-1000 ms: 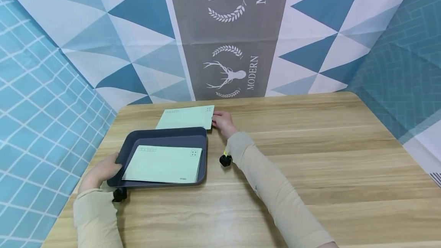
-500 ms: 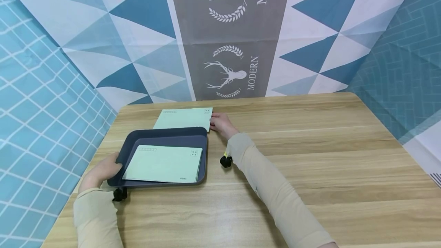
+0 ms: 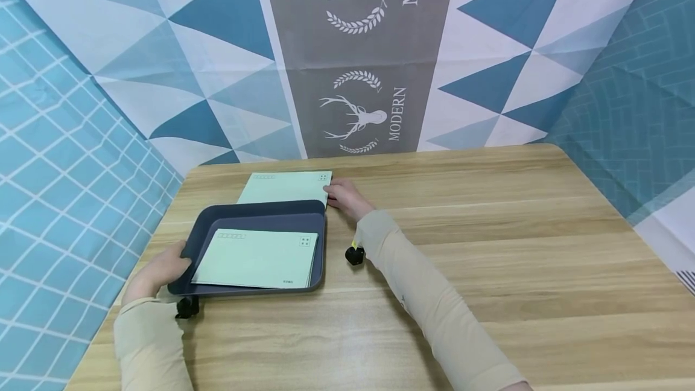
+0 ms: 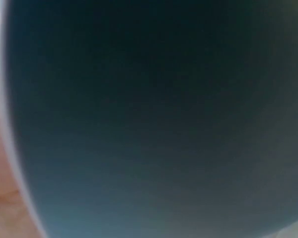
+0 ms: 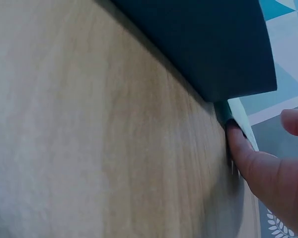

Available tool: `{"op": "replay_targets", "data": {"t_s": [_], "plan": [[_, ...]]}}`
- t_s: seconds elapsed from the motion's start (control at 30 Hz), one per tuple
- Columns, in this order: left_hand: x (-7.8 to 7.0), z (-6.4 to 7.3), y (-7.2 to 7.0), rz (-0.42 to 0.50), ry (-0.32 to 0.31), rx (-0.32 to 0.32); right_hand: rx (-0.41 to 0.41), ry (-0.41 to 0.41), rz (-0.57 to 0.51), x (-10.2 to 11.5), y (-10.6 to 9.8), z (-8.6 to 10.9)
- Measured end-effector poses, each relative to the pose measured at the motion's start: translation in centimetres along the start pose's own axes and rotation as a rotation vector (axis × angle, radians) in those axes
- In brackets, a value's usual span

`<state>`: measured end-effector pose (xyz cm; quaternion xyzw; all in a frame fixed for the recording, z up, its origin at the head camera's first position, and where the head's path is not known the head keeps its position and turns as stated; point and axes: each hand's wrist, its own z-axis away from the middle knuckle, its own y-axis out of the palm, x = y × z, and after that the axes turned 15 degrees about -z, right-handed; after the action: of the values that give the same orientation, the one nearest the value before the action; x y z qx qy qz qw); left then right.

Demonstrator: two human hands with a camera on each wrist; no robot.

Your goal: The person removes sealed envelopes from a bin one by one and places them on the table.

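Note:
A dark blue-grey tray (image 3: 268, 221) sits left of centre on the wooden table, with a small stack of pale green envelopes (image 3: 255, 259) in it. My left hand (image 3: 161, 269) grips the tray's left side, thumb over the rim. Dark, blurred tray surface (image 4: 149, 124) fills the left wrist view. Behind the tray lies another pale green envelope (image 3: 285, 186), its near edge hidden by the tray's back wall. My right hand (image 3: 350, 199) pinches its right end. In the right wrist view, the thumb (image 5: 268, 173) is at the envelope's edge (image 5: 242, 121), just past the tray's corner (image 5: 228, 74).
The wood-grain table (image 3: 488, 258) extends to the right and front. A patterned cloth backdrop (image 3: 358, 47) rises behind the table's back edge, and a blue tiled-pattern sheet (image 3: 65, 198) hangs at the left. Small black wrist devices (image 3: 355, 255) sit under both sleeves.
My right hand has moved slightly left and nearer with the envelope, which now sits straighter behind the tray. The left hand and tray stay in place.

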<state>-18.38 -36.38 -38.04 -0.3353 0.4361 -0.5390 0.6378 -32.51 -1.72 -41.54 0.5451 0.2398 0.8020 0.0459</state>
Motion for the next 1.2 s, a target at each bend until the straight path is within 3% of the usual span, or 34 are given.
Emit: {"op": "replay_targets", "data": {"t_s": [0.17,0.3,0.47,0.6,0.67,0.7,0.93,1.07,1.2], "plan": [[0.6,-0.1,0.2,0.019,-0.014,-0.010,0.012,0.005,-0.057,0.8,0.9,0.6],[0.5,0.2,0.1,-0.005,0.007,-0.006,-0.045,0.008,-0.090,1.2,1.6,0.9],[0.1,0.4,-0.1,-0.026,0.017,-0.013,-0.139,-0.047,-0.087,0.2,1.4,-0.2],[-0.2,0.5,-0.3,-0.008,0.013,0.001,-0.158,-0.113,-0.113,-2.3,-0.9,-4.6],[-0.2,0.5,-0.4,0.003,0.006,0.011,-0.171,-0.136,-0.124,-2.5,-1.1,-5.2],[-0.2,0.5,-0.4,0.008,0.005,0.012,-0.160,-0.155,-0.127,-3.3,-1.8,-6.4],[0.1,0.4,-0.3,0.003,-0.015,0.023,-0.267,-0.157,0.047,-0.9,1.1,-1.0],[0.1,0.5,-0.3,0.004,-0.017,0.022,-0.237,-0.185,0.161,-0.4,1.5,0.7],[0.0,0.5,-0.3,0.014,-0.013,0.022,-0.189,-0.270,0.370,-0.5,1.6,1.6]]}}
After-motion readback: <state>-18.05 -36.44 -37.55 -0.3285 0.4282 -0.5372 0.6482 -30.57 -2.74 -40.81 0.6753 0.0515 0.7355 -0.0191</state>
